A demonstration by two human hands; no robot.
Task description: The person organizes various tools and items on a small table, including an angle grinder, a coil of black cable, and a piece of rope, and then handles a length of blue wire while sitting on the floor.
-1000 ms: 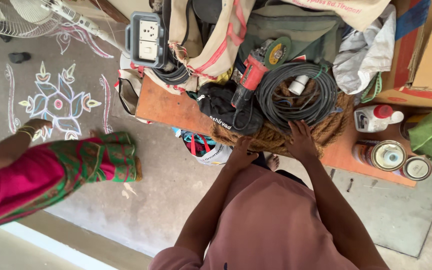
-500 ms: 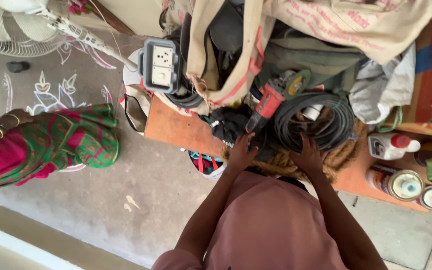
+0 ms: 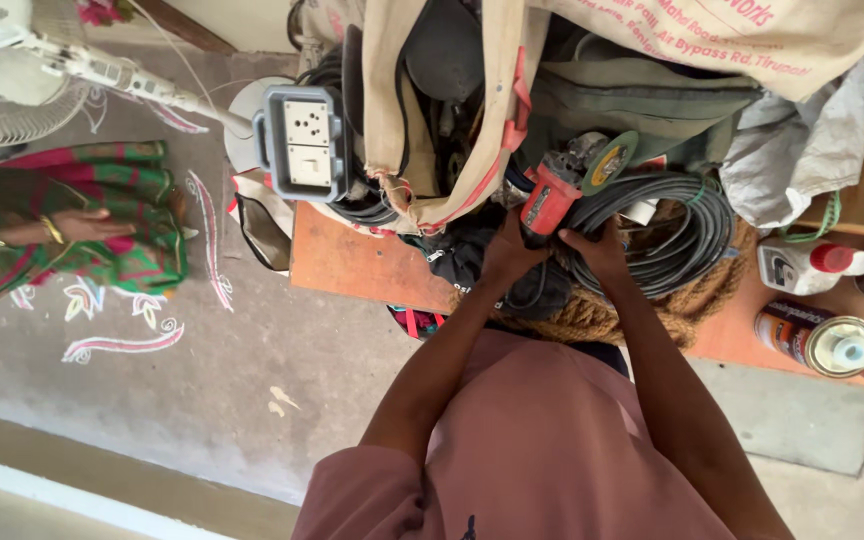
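Head camera, looking down past a pink shirt at a cluttered orange table (image 3: 352,262). The left hand (image 3: 508,256) curls around the red body of an angle grinder (image 3: 552,197), which lies tilted on a black bag (image 3: 472,262) beside a coil of black cable (image 3: 677,235). The right hand (image 3: 600,250) rests on the cable's near edge just beside the grinder's body; whether its fingers close on anything cannot be told. The step in hand looks like taking hold of the grinder. Lifting it would call for freeing it from the cable loops and the rope coil (image 3: 592,318) underneath. A grey socket box (image 3: 302,145) hangs further left.
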